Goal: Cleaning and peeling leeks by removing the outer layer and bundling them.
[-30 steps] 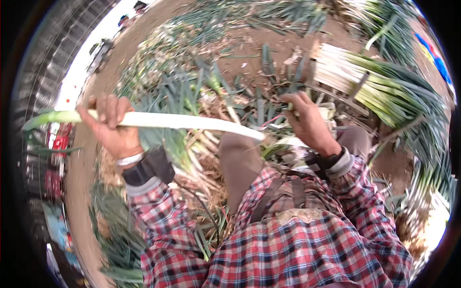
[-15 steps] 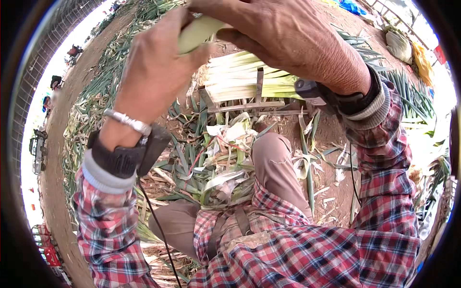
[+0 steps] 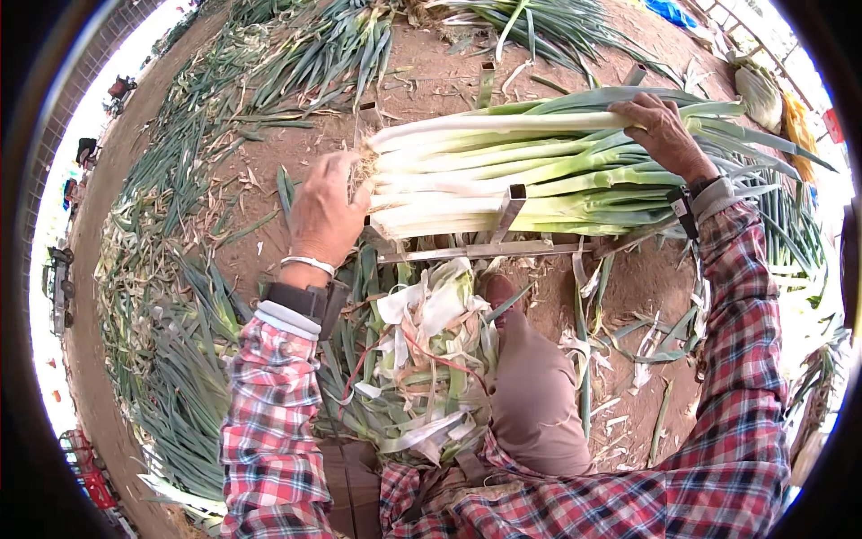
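Observation:
A row of leeks (image 3: 467, 171) lies side by side in a metal rack (image 3: 485, 251), white root ends to the left and green leaves to the right. My right hand (image 3: 660, 130) is closed round the upper part of a leek (image 3: 503, 121) on the far side of the pile. Against the hairy root ends (image 3: 366, 166) rests my left hand (image 3: 325, 207), its thumb apart from the fingers; some fingertips are hidden. The rack's upright posts (image 3: 512, 208) rise on the near and far sides of the leeks.
Peeled-off leaves and scraps (image 3: 440, 332) heap up in front of me, with a red strap among them. Loose leeks (image 3: 332, 54) cover the ground at the back and left. A pale sack (image 3: 759, 94) and a yellow cloth (image 3: 797, 126) are at the far right.
Both hands have come down from high in front of me, where they held a leek, to the rack. They have moved apart, left to the roots and right to the leafy end.

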`<state>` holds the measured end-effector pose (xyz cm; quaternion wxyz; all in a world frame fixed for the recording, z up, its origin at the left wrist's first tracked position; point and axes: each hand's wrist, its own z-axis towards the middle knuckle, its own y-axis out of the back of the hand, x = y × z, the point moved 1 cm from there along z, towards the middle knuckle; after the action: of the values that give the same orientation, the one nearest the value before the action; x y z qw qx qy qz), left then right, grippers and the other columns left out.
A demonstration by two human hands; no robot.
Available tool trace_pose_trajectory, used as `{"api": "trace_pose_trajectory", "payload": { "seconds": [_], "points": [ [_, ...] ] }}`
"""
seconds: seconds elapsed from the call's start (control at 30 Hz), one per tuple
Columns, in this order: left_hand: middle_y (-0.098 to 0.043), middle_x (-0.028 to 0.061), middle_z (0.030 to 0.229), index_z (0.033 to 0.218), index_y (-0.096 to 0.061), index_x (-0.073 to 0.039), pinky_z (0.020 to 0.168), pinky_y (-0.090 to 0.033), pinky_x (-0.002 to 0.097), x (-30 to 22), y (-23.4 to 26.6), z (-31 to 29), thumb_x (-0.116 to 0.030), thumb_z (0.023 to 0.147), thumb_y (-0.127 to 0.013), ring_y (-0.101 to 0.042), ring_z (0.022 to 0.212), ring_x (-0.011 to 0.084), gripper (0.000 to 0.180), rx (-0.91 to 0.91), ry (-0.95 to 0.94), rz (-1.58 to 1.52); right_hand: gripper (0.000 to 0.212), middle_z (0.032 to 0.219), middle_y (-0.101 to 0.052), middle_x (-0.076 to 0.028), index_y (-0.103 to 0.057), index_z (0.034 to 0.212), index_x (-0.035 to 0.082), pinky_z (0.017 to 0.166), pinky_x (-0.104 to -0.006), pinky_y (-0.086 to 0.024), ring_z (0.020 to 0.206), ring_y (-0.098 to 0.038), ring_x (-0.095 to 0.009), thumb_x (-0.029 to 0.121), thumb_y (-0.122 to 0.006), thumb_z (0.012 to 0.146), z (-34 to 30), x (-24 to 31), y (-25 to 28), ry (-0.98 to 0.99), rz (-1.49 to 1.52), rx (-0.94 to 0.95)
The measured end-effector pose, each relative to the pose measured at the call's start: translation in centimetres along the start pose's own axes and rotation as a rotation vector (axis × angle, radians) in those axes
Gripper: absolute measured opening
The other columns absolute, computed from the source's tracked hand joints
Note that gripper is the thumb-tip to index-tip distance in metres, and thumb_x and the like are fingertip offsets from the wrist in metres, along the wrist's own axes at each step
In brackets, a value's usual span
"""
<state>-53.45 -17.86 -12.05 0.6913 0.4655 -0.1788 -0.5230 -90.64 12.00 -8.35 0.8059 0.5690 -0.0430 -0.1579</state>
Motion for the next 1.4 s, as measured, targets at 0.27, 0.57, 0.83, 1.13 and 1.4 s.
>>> {"api": "trace_pose_trajectory", "payload": {
  "seconds": [0.27,0.57,0.83,1.13,1.4],
  "points": [
    [-0.054,0.0196,0.132,0.134,-0.051,-0.003,0.106,-0.042,0.0416,2.2,-12.9,1.5,-0.025,0.088,-0.064,-0.052,0.124,0.0359,0.053,0.213,-0.009,-0.037,0.039,0.11,-0.056,-0.007,-0.063,0.123,0.018,0.1,-0.0448,-0.034,0.117,-0.05,-0.027,0.014,-0.063,0.084,4.6,-0.1,-10.8,-0.077,0.134,0.273],
    [-0.033,0.0187,0.155,0.148,-0.038,-0.007,0.118,-0.028,0.0445,4.7,-19.9,4.8,-0.053,0.098,-0.043,-0.031,0.143,0.0359,0.069,0.533,0.017,0.157,0.043,0.126,-0.057,-0.013,-0.053,0.139,0.017,0.108,-0.0446,-0.031,0.122,-0.047,-0.032,0.036,-0.049,0.1,3.8,-0.5,-14.3,-0.076,0.075,0.333],
    [-0.069,0.0179,0.11,0.134,-0.051,0.002,0.092,-0.052,0.0407,6.2,-6.4,5.3,-0.04,0.102,-0.047,-0.066,0.106,0.0298,0.053,0.747,-0.068,-0.422,0.047,0.139,-0.055,-0.017,-0.05,0.139,0.004,0.108,-0.0367,-0.039,0.128,-0.052,-0.027,0.023,-0.061,0.097,4.0,-3.5,-8.6,-0.042,0.235,0.321],
    [-0.068,0.0139,0.101,0.122,-0.055,0.004,0.067,-0.059,0.0241,0.6,20.8,-13.8,-0.024,0.101,-0.05,-0.068,0.079,0.0157,0.035,-0.152,0.074,-0.652,0.052,0.112,-0.063,-0.018,-0.05,0.129,-0.004,0.065,-0.0321,-0.059,0.09,-0.063,-0.024,0.027,-0.068,0.09,4.3,30.1,10.1,0.723,0.758,-0.173],
    [-0.069,0.0139,0.099,0.124,-0.054,0.005,0.069,-0.058,0.0273,-0.7,26.8,-18.0,-0.02,0.101,-0.049,-0.068,0.08,0.0175,0.035,-0.229,-0.046,-0.661,0.056,0.118,-0.06,-0.019,-0.048,0.132,-0.003,0.066,-0.0342,-0.056,0.086,-0.062,-0.024,0.03,-0.067,0.091,2.7,37.2,13.0,0.675,0.948,-0.355]
  ]
}}
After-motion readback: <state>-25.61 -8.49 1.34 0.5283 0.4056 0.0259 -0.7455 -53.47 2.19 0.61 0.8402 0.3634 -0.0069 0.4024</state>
